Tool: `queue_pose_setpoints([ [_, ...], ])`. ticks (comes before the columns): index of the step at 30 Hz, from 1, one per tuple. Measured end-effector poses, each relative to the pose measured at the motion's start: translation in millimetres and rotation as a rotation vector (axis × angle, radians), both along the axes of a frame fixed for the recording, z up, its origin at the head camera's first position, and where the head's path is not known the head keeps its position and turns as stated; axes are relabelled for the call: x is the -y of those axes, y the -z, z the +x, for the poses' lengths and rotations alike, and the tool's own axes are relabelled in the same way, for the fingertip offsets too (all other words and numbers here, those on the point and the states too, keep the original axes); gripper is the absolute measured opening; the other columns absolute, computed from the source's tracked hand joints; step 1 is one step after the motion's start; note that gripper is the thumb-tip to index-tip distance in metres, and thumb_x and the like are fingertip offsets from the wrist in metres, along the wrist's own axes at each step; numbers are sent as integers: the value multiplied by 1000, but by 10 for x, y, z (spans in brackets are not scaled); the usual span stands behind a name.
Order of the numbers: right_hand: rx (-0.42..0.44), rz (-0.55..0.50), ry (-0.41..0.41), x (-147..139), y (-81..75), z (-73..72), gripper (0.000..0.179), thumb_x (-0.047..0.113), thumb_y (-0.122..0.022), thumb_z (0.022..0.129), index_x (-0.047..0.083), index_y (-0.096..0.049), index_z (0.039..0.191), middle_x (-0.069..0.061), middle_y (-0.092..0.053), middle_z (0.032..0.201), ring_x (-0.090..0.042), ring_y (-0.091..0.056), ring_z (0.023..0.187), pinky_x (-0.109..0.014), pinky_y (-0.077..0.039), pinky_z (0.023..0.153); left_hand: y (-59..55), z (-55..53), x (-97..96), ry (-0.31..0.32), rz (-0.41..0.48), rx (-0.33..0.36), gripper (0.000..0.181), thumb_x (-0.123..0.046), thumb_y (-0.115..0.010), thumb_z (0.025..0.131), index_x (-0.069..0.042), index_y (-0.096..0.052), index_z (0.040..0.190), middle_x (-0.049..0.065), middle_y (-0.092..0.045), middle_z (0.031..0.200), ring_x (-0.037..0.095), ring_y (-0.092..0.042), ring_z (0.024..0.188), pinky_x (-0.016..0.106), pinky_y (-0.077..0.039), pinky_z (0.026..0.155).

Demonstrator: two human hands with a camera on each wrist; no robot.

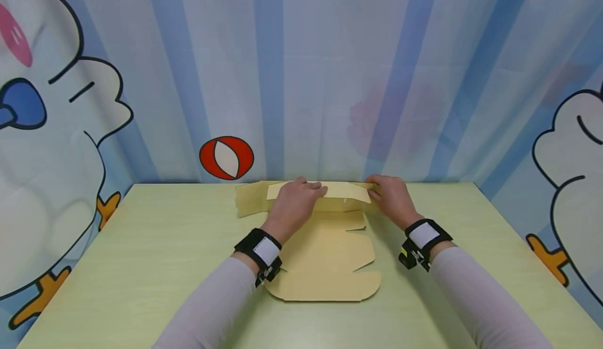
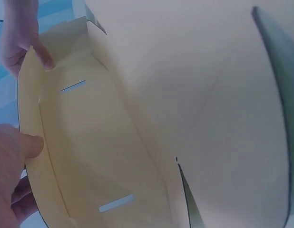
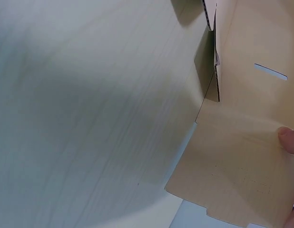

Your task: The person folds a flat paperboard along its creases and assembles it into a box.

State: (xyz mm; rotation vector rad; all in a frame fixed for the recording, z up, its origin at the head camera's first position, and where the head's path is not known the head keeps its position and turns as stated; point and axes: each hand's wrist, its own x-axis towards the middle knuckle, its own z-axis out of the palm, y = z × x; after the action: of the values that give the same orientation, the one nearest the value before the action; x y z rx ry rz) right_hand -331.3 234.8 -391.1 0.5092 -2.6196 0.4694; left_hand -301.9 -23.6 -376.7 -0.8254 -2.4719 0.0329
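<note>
Cardboard: a tan, flat-cut cardboard box blank is laid on a pale yellow-green wood-grain table, its rounded near end left flat, its far end near the table's back edge
Raised panel: a tan, slotted cardboard panel is folded up at the blank's far end; a narrow straight slot and a second narrow slot are shown in the left wrist view
Top strip: a long, paler tan cardboard strip is bent along the raised panel's upper edge
Left hand: the top strip is pinched by the bare left hand, thumb laid on its face, fingers tucked behind
Right hand: the cardboard is pinched by the bare right hand at the raised panel's right end, thumb pressed on the inner face; fingers mostly hidden behind
Side flaps: a broad tan left flap is spread past the left hand; a notched tan right flap is seen beside the right thumb
Wrists: black straps with white patches are worn on both, below pale lilac-grey sleeves
Backdrop: a blue-striped fabric curtain is hung behind, printed with a red-and-white ball
</note>
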Motion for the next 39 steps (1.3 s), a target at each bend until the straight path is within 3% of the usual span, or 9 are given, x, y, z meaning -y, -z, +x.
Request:
queue_pose_setpoints([
  [10,-22,-9,-8,-2,7,-5,20,7,-73,87,3,-73,106,-16,-75,102,-33,-72,91,-47,-58,81,45,34,6,-8,-3,-24,35,-5,-58,97,-27,-71,121,-8,-72,120,18,-68,92,26,-58,70],
  [23,20,32,-26,16,-40,-22,18,7,-70,90,4,-71,108,-15,-75,103,-30,-72,90,-45,-58,79,33,48,9,-12,2,-65,33,-3,-61,95,-25,-74,115,-7,-75,113,17,-68,87,25,-58,67],
  [31,69,53,-52,-10,-125,41,31,2,-67,90,2,-67,121,-17,-71,118,-35,-67,108,-48,-55,91,34,46,-12,-11,1,-51,32,-2,-61,94,-24,-74,114,-5,-76,109,18,-67,83,25,-58,68],
  [35,22,37,-45,-21,-145,86,36,-1,-64,91,4,-65,126,-18,-67,125,-38,-60,118,-52,-50,99,41,40,-23,-7,3,-47,33,0,-61,94,-23,-74,114,-4,-77,108,18,-67,83,25,-59,69],
  [39,-37,-11,-67,-6,-102,128,29,9,-63,95,5,-68,123,-17,-69,122,-37,-61,117,-52,-48,101,48,41,-40,-7,2,-40,33,0,-61,94,-23,-74,114,-4,-77,107,18,-67,82,25,-58,67],
])
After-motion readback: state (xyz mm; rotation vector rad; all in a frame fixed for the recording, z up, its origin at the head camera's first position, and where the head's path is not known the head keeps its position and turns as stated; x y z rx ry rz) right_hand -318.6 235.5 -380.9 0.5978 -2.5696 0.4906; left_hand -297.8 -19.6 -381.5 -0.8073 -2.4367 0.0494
